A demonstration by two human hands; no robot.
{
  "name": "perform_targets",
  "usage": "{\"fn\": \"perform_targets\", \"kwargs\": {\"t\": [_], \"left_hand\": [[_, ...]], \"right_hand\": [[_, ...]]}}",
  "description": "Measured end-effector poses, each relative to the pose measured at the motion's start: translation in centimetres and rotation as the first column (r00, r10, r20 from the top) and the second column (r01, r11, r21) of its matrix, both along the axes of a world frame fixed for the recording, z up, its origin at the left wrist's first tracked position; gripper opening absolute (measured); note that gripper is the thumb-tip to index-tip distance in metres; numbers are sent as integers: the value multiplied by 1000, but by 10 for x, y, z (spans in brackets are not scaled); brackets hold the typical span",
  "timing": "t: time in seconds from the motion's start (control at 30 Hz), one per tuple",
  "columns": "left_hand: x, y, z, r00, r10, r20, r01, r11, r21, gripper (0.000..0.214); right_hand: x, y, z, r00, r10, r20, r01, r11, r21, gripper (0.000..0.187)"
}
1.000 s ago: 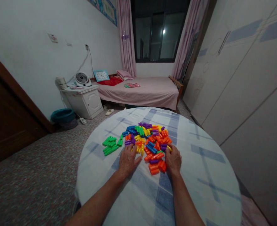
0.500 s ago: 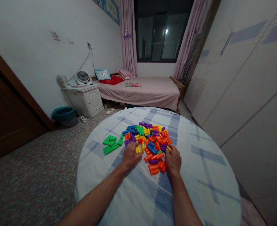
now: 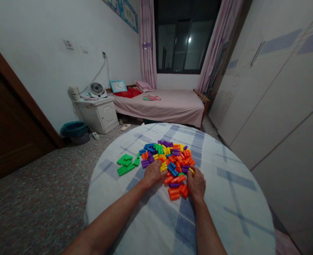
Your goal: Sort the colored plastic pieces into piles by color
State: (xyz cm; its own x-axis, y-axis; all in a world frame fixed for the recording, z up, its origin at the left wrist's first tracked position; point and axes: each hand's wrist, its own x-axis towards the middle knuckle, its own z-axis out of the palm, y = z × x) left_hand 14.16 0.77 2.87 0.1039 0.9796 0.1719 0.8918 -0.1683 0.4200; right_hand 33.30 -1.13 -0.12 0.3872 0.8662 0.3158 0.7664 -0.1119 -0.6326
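A heap of plastic building pegs [image 3: 169, 159] in orange, purple, blue, yellow and green lies on a round table with a blue-and-white checked cloth [image 3: 225, 198]. My left hand [image 3: 153, 173] presses into the heap's near left side, with its fingers among yellow and orange pegs. My right hand [image 3: 196, 184] rests at the near right side, its fingertips beside a yellow peg [image 3: 191, 171]. Just left of that hand lies a cluster of orange pegs [image 3: 175, 192]. Several green pegs [image 3: 126, 165] form a separate group left of the heap.
The cloth-covered table edge curves around the heap, with a speckled floor [image 3: 34, 198] to the left. Beyond stand a pink-sheeted bed [image 3: 167, 109], a white bedside cabinet [image 3: 98, 116] with a fan [image 3: 97, 90], and a teal basin [image 3: 74, 129]. A white wardrobe [image 3: 281, 106] lines the right.
My left hand has slid forward and to the right into the heap, shifting yellow pegs with it. My right hand has stayed in place. The view has turned slightly.
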Motion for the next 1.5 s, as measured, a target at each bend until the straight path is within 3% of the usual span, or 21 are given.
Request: {"fn": "perform_targets", "kwargs": {"t": [0.1,0.2,0.43,0.57,0.7,0.87,0.93,1.07,1.23,1.4,1.5], "left_hand": [[-8,-2,-2,997,-26,66,25,1000,15,24],[-33,-1,2,993,-2,116,-11,994,111,29],[-123,26,27,949,305,-78,-266,909,321,33],[-155,42,18,914,379,-146,-328,900,288,31],[-165,48,7,915,399,-54,-371,887,274,30],[-152,43,15,939,342,46,-332,858,392,29],[-137,35,19,960,270,79,-278,871,406,30],[-94,13,15,996,-5,87,-27,933,359,29],[-40,-6,-3,968,-243,59,215,929,300,28],[-15,-2,-13,916,-390,90,349,890,294,37],[-14,15,-8,925,-369,94,316,881,354,35]], "right_hand": [[1,0,-1,1000,4,-5,-4,1000,6,36],[0,0,0,1000,3,-3,-3,1000,2,36],[-1,0,2,1000,-5,4,5,1000,-21,35],[0,0,1,1000,-1,6,1,1000,-25,35],[1,1,1,1000,7,9,-7,1000,-30,36],[0,0,2,1000,2,12,-1,1000,-24,36],[-1,-1,2,1000,2,10,-2,1000,-21,35],[0,0,2,1000,13,9,-13,1000,-14,36],[0,-1,2,1000,19,9,-19,1000,-20,36],[0,-1,1,1000,15,-2,-15,1000,-22,37],[0,0,0,1000,17,-2,-17,1000,-16,37]]}}
